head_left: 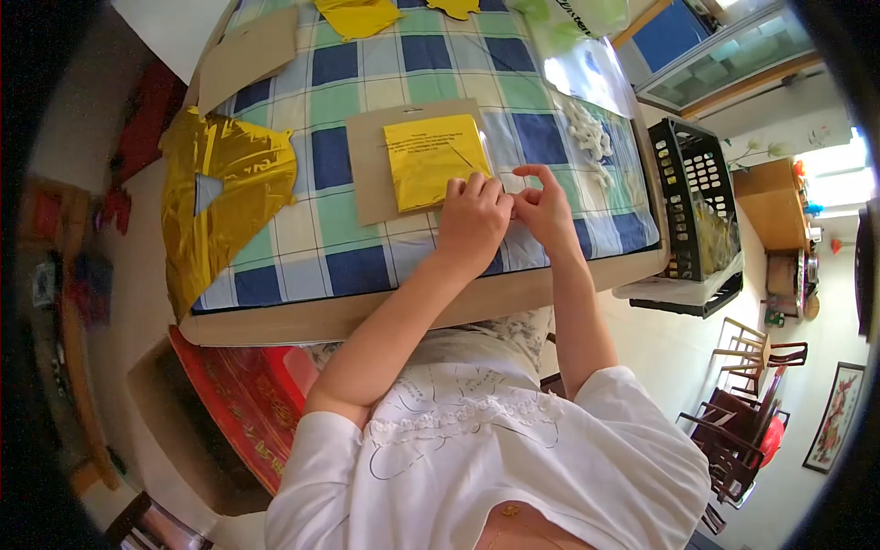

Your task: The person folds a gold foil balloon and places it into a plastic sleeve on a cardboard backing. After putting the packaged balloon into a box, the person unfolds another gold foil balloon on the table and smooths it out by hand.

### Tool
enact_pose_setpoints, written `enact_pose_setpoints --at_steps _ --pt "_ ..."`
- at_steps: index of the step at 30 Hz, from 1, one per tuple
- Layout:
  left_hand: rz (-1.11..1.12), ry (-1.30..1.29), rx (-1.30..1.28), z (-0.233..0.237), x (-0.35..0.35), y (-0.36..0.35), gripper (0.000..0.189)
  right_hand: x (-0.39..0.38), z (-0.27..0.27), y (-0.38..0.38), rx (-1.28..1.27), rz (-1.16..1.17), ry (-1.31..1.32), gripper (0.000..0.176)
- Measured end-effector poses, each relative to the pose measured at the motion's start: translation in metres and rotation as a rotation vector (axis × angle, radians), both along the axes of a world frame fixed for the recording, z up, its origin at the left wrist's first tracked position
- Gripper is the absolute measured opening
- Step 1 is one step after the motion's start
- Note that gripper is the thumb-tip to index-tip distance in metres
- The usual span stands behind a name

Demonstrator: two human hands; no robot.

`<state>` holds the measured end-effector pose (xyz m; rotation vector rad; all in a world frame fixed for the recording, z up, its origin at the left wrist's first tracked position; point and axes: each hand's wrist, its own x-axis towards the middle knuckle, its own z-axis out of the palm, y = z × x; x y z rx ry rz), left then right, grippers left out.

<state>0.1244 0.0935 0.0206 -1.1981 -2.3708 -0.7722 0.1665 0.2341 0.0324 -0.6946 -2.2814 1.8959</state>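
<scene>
We saw the yellow packet near the middle of the frame, lying flat on a cardboard sheet that showed beyond it along the left and top. Small dark lines of print ran across the upper part of the packet. The left hand was at the packet's lower right corner, knuckles up and fingers curled well in; we could not tell whether the hidden fingertips had hold of anything. Just beside it, the right hand was partly open, its forefinger raised and bent in a loose curve above the thumb, and we could not make out whether anything was pinched there. Beneath all this we saw a checked cloth in blue, green and cream. A large piece of gold foil lay at the left of the frame, partly over the cloth, with a second piece of cardboard above it in the upper left. Another yellow piece lay at the top edge. In the upper right we saw a green and white bag and, below it, a heap of white bits. A black crate stood farther right, beside the table.
</scene>
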Motion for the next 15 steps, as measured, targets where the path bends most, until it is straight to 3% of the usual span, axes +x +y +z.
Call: enact_pose_setpoints --at_steps 10,13,15 --pt "-0.06 0.011 0.028 -0.001 0.0 0.002 0.006 0.0 -0.01 0.002 0.01 -0.017 0.06 0.034" --pt "-0.023 -0.108 0.146 0.008 0.002 -0.007 0.007 0.002 -0.011 0.003 0.082 -0.004 0.085 0.029" --pt "-0.054 -0.578 0.309 0.018 0.001 -0.026 0.01 0.002 -0.009 0.003 0.115 0.002 0.067 0.024"
